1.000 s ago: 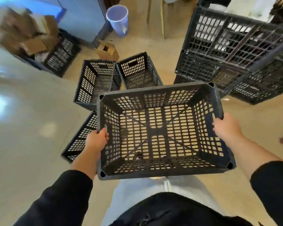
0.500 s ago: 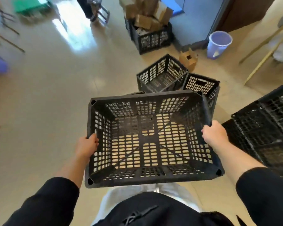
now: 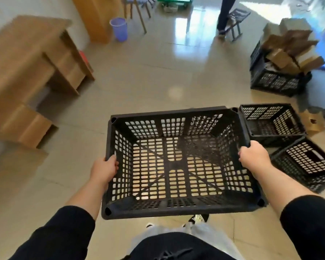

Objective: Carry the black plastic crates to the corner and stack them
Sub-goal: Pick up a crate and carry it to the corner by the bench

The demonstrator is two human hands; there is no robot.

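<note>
A: Where's the carried crate (image 3: 178, 166)?

B: Held level above the tiled floor (image 3: 148, 81), open side up, nothing in it. Left hand (image 3: 104, 168) grips the rim of its left wall, fingers curled over the edge. Right hand (image 3: 255, 157) grips the rim of its right wall the same way, fingers wrapped round.

A: Other crates?

B: Two more black crates on the floor to the right of the carried crate: one (image 3: 272, 121) just beside its far right corner, another (image 3: 308, 162) just beside the right hand, tilted against the first. Past those, farther right, a fourth crate (image 3: 276, 79) heaped with cardboard boxes (image 3: 291, 47).

A: Left of the carried crate?

B: Wooden desk (image 3: 30, 53), well apart. Beyond it a purple bin (image 3: 119, 29) next to a wooden cabinet (image 3: 96, 15).

A: Anything else?

B: Small cardboard box (image 3: 312, 122) on the floor right of the nearer floor crates. Another person's legs (image 3: 224, 15) far beyond the carried crate, beside a stool (image 3: 236, 21). View blurs at the edges.
</note>
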